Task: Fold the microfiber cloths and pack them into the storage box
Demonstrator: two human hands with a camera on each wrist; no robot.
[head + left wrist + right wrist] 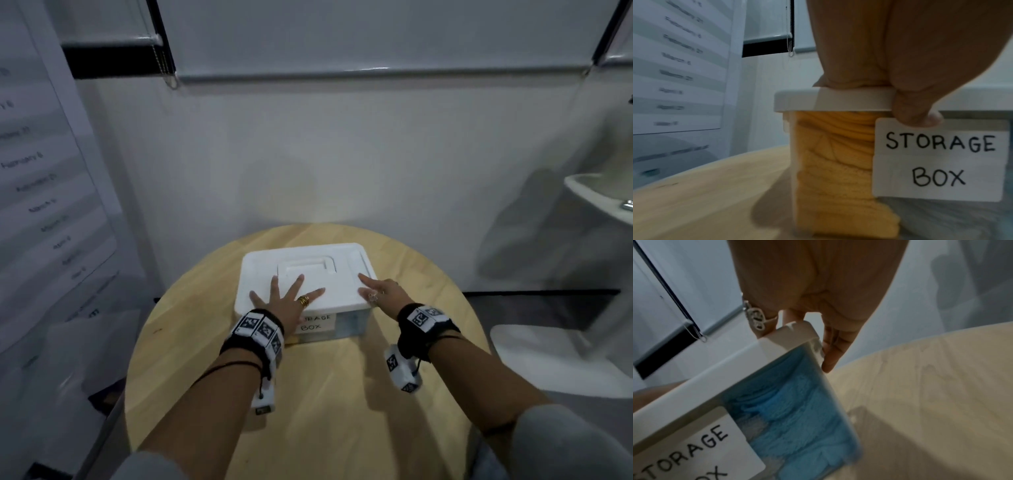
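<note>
Both hands, left (286, 301) and right (382, 291), press flat with straight fingers on the lid (305, 274) of the cloth-filled box (838, 162) on a table (308, 394)

Dim, cool, even light throughout. In the head view the white lid (308, 274) nearly blows out, the hands cast soft shadows onto the counter (342, 394), and straight lines bow toward the edges. Both wrist views are soft; the wall chart (678, 65) is smeared and its print barely legible.
</note>
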